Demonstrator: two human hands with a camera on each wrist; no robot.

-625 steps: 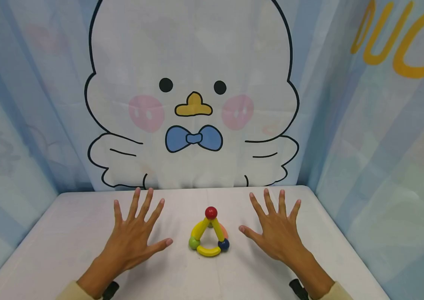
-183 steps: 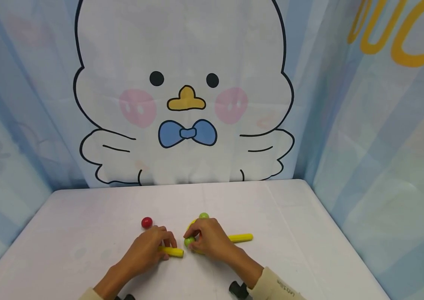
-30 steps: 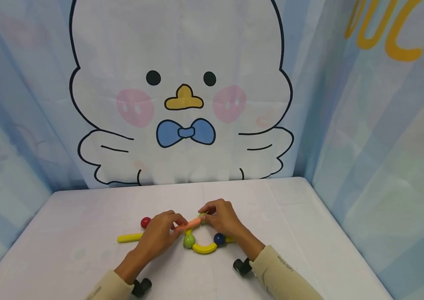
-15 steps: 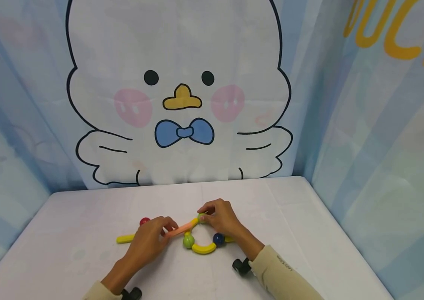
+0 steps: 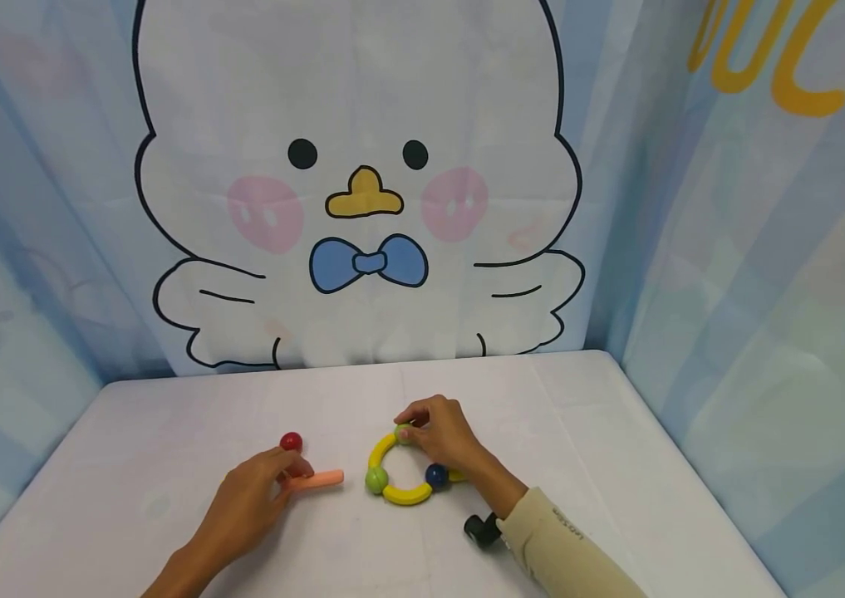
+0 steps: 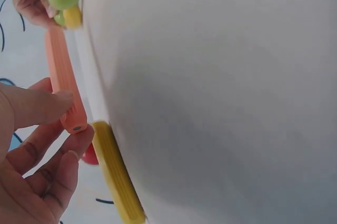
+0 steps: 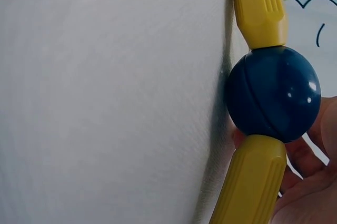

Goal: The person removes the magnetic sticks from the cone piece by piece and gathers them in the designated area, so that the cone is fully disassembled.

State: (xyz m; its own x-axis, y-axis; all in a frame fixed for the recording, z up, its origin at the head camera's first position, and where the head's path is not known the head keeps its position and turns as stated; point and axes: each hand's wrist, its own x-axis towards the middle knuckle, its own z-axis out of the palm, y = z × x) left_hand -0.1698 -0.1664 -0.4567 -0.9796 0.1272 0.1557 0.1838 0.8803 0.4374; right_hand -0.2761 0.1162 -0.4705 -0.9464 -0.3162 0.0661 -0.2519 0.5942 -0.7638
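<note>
Head view: the left grip (image 5: 248,500) pinches the orange stick (image 5: 326,479) at its left end, on the near side of the red ball (image 5: 291,441), so its right end is left free. The right grip (image 5: 444,432) pinches the chain's (image 5: 407,496) far green ball (image 5: 404,433), probably steadying it on the desk (image 5: 557,440).

Left wrist view: thumb and fingers clamp the orange stick from opposite sides, likely for control; the yellow stick (image 6: 118,176) lies just beside.

Right wrist view: the blue ball (image 7: 274,95) apparently joins two yellow pieces (image 7: 260,8); that hand's pinch is hidden.
</note>
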